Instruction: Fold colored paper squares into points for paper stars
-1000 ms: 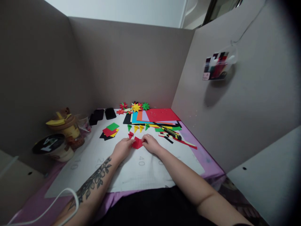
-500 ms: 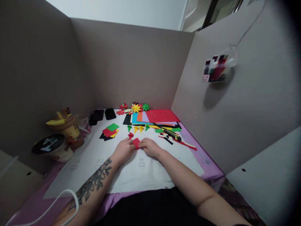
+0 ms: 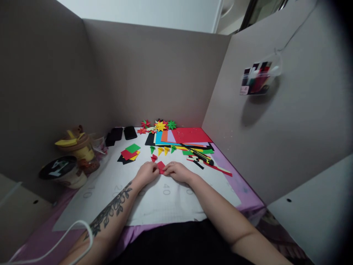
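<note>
Between my two hands lies a small red piece of paper (image 3: 161, 166), on the white sheet. My left hand (image 3: 149, 172) pinches its left edge with curled fingers. From the other side my right hand (image 3: 175, 171) has its thumb and fingers closed on the paper's right edge. Just beyond my left fingers rests a folded red paper piece (image 3: 154, 157). Folded green (image 3: 152, 149) and yellow (image 3: 160, 151) pieces stand in a row behind it. To the left are overlapping paper squares (image 3: 129, 154) in green, red, yellow and black.
Paper stars (image 3: 160, 126) sit at the back beside stacked coloured sheets (image 3: 190, 135). A yellow-and-black utility knife (image 3: 202, 156) lies on paper strips at right. Pots (image 3: 73, 145), a lidded tub (image 3: 62, 171) and dark flat objects (image 3: 130, 133) are at left; partitions surround the table.
Both hands stay at the red paper, with only small finger shifts. The whole view has moved slightly.
</note>
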Demonstrator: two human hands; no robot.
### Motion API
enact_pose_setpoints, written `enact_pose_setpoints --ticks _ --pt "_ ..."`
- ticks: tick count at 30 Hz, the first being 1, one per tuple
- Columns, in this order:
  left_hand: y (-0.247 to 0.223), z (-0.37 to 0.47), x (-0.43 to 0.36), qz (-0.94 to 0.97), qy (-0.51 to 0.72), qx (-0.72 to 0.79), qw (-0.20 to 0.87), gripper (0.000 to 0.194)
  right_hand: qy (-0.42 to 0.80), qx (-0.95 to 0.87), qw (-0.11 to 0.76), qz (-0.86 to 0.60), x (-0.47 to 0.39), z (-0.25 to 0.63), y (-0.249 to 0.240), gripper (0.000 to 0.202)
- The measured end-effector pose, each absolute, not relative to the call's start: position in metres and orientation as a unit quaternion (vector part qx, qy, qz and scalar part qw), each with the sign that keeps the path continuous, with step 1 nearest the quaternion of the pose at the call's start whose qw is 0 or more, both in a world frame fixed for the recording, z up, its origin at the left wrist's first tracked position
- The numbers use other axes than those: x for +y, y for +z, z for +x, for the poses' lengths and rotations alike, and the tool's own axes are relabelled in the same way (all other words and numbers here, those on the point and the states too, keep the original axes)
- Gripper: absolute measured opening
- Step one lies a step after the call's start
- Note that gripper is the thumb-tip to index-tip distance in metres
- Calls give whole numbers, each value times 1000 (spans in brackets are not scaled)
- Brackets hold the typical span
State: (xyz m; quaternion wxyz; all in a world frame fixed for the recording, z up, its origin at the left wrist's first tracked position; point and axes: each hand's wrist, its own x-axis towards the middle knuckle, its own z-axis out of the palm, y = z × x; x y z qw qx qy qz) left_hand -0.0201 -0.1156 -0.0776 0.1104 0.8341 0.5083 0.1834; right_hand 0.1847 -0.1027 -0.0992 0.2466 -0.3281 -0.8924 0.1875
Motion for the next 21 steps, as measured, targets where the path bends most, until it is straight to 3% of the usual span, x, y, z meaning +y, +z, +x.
enact_pose_setpoints --ticks 21 --pt "-77 -12 -112 797 168 564 135 17 170 -906 241 -303 -102 182 -100 25"
